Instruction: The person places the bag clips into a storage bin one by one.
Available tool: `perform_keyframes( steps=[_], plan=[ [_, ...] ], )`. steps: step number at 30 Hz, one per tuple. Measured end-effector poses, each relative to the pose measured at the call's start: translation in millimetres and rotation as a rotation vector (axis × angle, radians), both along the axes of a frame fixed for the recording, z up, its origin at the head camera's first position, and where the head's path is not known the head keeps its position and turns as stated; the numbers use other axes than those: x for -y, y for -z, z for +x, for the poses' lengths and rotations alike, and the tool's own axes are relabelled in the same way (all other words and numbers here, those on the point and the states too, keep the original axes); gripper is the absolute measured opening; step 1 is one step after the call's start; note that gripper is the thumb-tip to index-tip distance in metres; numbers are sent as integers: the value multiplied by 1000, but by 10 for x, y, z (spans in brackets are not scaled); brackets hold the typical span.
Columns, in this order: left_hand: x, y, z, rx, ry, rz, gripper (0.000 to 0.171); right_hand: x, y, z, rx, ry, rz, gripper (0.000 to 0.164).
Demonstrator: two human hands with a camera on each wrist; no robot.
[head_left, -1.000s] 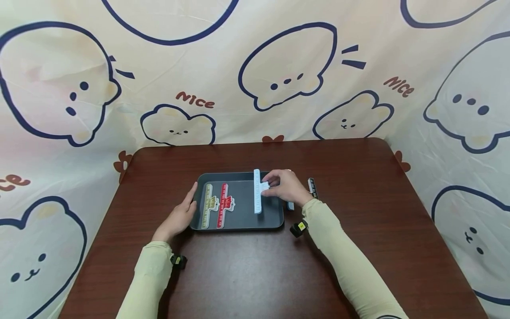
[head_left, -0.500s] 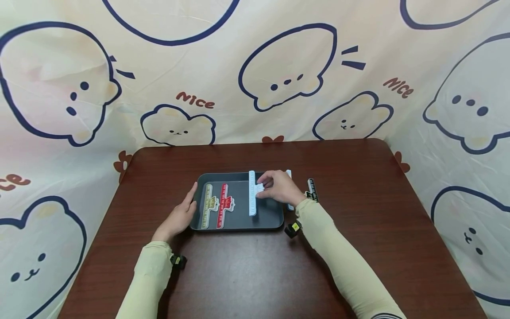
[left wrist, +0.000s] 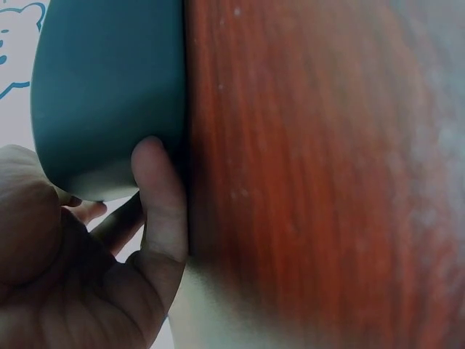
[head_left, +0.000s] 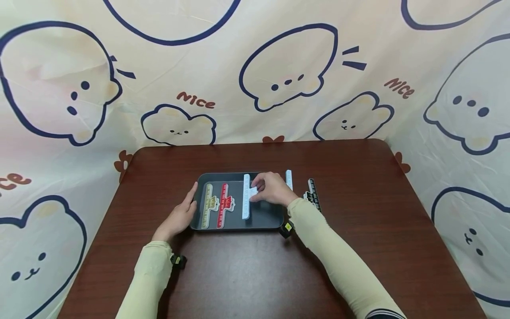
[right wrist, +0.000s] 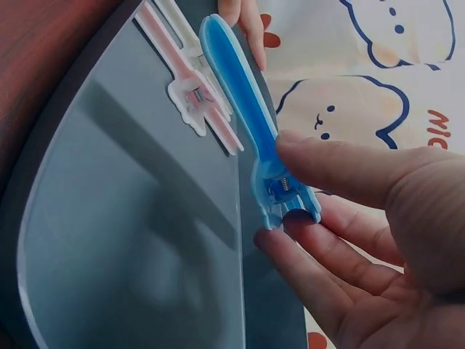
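1. The right hand (head_left: 272, 189) pinches the grip of a light blue clip (head_left: 246, 196) between its thumb and fingertips.
2. That clip hangs above the tray (head_left: 267, 217), near the middle between its left and right edges; the long bar runs from the far edge toward the near edge, and a shadow falls on the tray floor in the right wrist view.
3. The left hand (head_left: 178, 218) has its fingers fairly straight and touches the tray's left edge.
4. Inside the tray, a yellow-green clip (head_left: 207, 207) lies nearest the left edge, with a red clip (head_left: 223, 206) beside it; both grips face the right edge.
5. Beyond the tray's right edge, a second blue clip (head_left: 289, 179) lies on the surface (head_left: 247, 274), partly hidden by the right arm.
6. A black clip (head_left: 314, 193) lies farther toward the surface's right edge, its bar slightly slanted.
7. Pale yellow sleeves (head_left: 332, 248) cover both arms.
8. A cream cloth (head_left: 255, 126) with blue-outlined cartoon animals hangs behind the surface's far edge.
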State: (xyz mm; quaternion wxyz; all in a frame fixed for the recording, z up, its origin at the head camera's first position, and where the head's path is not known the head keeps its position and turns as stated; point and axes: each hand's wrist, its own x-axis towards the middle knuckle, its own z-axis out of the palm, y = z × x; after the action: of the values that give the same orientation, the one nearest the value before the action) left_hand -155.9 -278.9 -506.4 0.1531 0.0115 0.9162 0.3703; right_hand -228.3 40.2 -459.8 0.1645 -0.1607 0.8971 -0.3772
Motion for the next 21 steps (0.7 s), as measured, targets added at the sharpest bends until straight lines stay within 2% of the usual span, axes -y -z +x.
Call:
perform_keyframes(
  steps=[21],
  plan=[
    [9, 3, -5, 16, 2, 6, 64, 147, 113, -14, -38, -83, 126, 36]
  ],
)
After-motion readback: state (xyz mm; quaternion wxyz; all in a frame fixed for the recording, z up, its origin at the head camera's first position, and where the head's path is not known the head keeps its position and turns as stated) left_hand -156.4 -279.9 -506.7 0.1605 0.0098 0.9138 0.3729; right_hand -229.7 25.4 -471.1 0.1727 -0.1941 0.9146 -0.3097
